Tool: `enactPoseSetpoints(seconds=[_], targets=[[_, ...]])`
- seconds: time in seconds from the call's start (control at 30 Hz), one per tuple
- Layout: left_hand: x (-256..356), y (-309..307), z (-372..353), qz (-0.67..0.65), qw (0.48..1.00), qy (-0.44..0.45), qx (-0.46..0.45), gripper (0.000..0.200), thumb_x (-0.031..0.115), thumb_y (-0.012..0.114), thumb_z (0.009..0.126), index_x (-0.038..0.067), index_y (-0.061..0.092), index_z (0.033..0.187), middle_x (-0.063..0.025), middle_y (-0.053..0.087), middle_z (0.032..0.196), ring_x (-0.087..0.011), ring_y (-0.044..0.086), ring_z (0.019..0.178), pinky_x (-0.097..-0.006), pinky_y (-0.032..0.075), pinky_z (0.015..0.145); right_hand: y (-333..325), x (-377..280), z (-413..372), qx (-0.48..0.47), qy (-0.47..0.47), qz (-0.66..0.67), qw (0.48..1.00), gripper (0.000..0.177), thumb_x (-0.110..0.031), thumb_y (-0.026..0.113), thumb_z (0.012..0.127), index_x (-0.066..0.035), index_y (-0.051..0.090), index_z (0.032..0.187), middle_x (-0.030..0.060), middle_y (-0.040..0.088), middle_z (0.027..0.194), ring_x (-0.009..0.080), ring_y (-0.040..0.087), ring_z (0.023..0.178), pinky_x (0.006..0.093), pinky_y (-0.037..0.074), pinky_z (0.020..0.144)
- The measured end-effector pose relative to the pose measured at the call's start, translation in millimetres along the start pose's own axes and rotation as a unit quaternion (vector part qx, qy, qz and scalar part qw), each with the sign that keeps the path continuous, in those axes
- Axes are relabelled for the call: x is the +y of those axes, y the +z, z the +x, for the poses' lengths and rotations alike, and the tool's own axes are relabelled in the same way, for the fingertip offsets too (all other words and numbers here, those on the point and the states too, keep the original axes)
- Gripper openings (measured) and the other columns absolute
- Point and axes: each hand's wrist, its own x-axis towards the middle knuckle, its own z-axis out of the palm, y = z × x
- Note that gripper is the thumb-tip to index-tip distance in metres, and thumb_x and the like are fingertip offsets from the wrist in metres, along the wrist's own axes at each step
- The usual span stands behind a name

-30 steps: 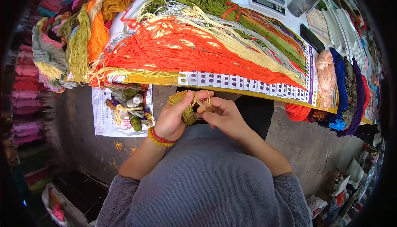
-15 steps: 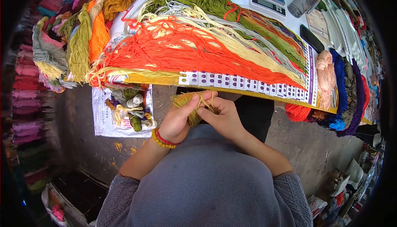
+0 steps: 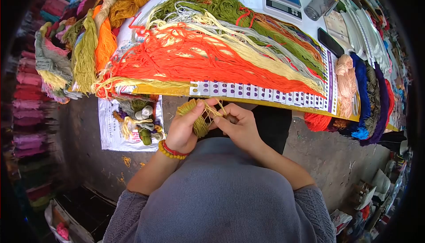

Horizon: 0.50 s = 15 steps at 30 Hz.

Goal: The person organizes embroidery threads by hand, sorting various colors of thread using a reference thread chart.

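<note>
My left hand (image 3: 185, 130), with red and yellow bead bracelets at the wrist, is closed around an olive-green bundle of thread (image 3: 201, 127). Just to its right, my right hand (image 3: 237, 125) pinches pale yellow thread strands (image 3: 214, 113) that run across from the bundle. Both hands are held close together in front of my body, just below the table's front edge. On the table above them lie long red threads (image 3: 177, 59), with cream threads (image 3: 256, 52) and green threads (image 3: 230, 6) behind. A strip of punched thread cards (image 3: 261, 93) runs along the edge.
Thread skeins hang at the left, including an orange skein (image 3: 105, 44); a pale pink skein (image 3: 345, 81) hangs at the right. A scale (image 3: 283, 8), a dark jar (image 3: 322, 1) and a phone (image 3: 330, 42) stand or lie at the back right. Small thread bundles lie on a white bag (image 3: 113, 128) below.
My left hand has shifted slightly left with the olive bundle, away from my right hand. The pale strands between the hands now stretch wider apart.
</note>
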Motion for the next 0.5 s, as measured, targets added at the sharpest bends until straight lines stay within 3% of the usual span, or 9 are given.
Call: enactPoseSetpoints(seconds=[0.13, 0.2, 0.23, 0.3, 0.33, 0.37, 0.4, 0.47, 0.5], targets=[[0.2, -7.8, 4.8, 0.040, 0.996, 0.048, -0.061, 0.030, 0.023, 0.046, 0.090, 0.000, 0.055, 0.108, -0.0040, 0.056, 0.079, -0.0113, 0.052, 0.072, -0.0250, 0.043, 0.064, -2.9, -0.1, -1.2, -0.021, 0.040, 0.078, 0.996, 0.008, -0.009, 0.057, 0.082, -0.001, 0.056, 0.083, 0.0043, 0.059, 0.075, 0.0040, 0.048, 0.058, 0.0181, 0.038, 0.050], [-0.1, -5.5, 3.2, 0.048, 0.995, 0.056, -0.060, 0.030, 0.022, 0.048, 0.088, 0.000, 0.056, 0.107, -0.0025, 0.055, 0.074, -0.0099, 0.049, 0.067, -0.0239, 0.041, 0.060, -5.8, -2.7, -0.7, -0.100, 0.119, 0.239, 0.958, 0.005, -0.007, 0.058, 0.080, -0.003, 0.055, 0.079, 0.0025, 0.057, 0.072, 0.0048, 0.048, 0.057, 0.0188, 0.037, 0.050], [0.1, -4.2, 1.5, 0.056, 0.995, 0.063, -0.059, 0.029, 0.021, 0.051, 0.087, -0.001, 0.057, 0.106, -0.0010, 0.053, 0.070, -0.0086, 0.046, 0.062, -0.0228, 0.039, 0.055, -4.7, -3.9, -1.5, -0.100, 0.119, 0.238, 0.959, 0.005, -0.007, 0.058, 0.080, -0.003, 0.055, 0.079, 0.0025, 0.057, 0.072, 0.0048, 0.048, 0.057, 0.0188, 0.037, 0.050], [5.0, -0.5, -3.5, 0.106, 0.991, 0.053, -0.057, 0.030, 0.021, 0.049, 0.088, -0.001, 0.055, 0.107, 0.0011, 0.046, 0.064, -0.0085, 0.043, 0.059, -0.0229, 0.036, 0.054, -2.1, -8.2, -2.9, -0.074, 0.019, -0.037, 0.996, 0.004, -0.003, 0.057, 0.077, -0.004, 0.054, 0.077, 0.0027, 0.057, 0.072, 0.0064, 0.047, 0.051, 0.0198, 0.037, 0.048], [6.4, 0.2, -5.6, 0.154, 0.986, 0.042, -0.053, 0.031, 0.021, 0.048, 0.088, -0.002, 0.054, 0.108, 0.0033, 0.039, 0.057, -0.0085, 0.039, 0.056, -0.0229, 0.034, 0.053, -4.5, -10.7, -3.0, -0.073, 0.018, -0.039, 0.996, 0.004, -0.003, 0.057, 0.077, -0.004, 0.054, 0.077, 0.0027, 0.057, 0.072, 0.0064, 0.047, 0.051, 0.0198, 0.037, 0.048], [1.8, -5.4, -3.2, 0.165, 0.982, 0.048, -0.072, 0.028, 0.021, 0.050, 0.087, -0.001, 0.055, 0.104, 0.0039, 0.035, 0.054, -0.0081, 0.034, 0.050, -0.0233, 0.030, 0.048, -9.4, -14.2, -2.2, -0.009, -0.142, -0.227, 0.963, 0.005, -0.001, 0.056, 0.076, -0.004, 0.053, 0.075, 0.0037, 0.057, 0.074, 0.0065, 0.045, 0.049, 0.0199, 0.037, 0.046], [2.6, -10.9, -4.1, 0.166, 0.982, 0.050, -0.074, 0.028, 0.021, 0.050, 0.087, -0.001, 0.055, 0.104, 0.0039, 0.035, 0.054, -0.0081, 0.034, 0.050, -0.0233, 0.030, 0.048, -11.9, -18.3, -0.9, 0.056, -0.294, -0.401, 0.866, 0.006, 0.001, 0.055, 0.075, -0.004, 0.052, 0.074, 0.0047, 0.058, 0.075, 0.0066, 0.044, 0.047, 0.0201, 0.036, 0.044], [8.0, -21.9, -8.1, 0.101, 0.986, -0.034, -0.130, 0.023, 0.021, 0.054, 0.085, -0.001, 0.058, 0.091, 0.0038, 0.042, 0.057, -0.0063, 0.037, 0.049, -0.0219, 0.032, 0.048, -7.9, -27.8, 1.7, 0.078, -0.290, -0.322, 0.898, 0.008, 0.001, 0.054, 0.074, -0.004, 0.049, 0.069, 0.0073, 0.058, 0.076, 0.0068, 0.043, 0.044, 0.0195, 0.034, 0.040], [6.6, -22.6, -9.2, 0.053, 0.987, -0.058, -0.138, 0.023, 0.025, 0.051, 0.087, 0.004, 0.055, 0.079, 0.0035, 0.038, 0.056, -0.0061, 0.033, 0.047, -0.0219, 0.030, 0.043, -7.3, -29.0, 3.2, 0.031, -0.221, -0.107, 0.969, 0.009, 0.000, 0.054, 0.074, -0.004, 0.048, 0.068, 0.0092, 0.058, 0.078, 0.0074, 0.042, 0.043, 0.0195, 0.034, 0.040]])
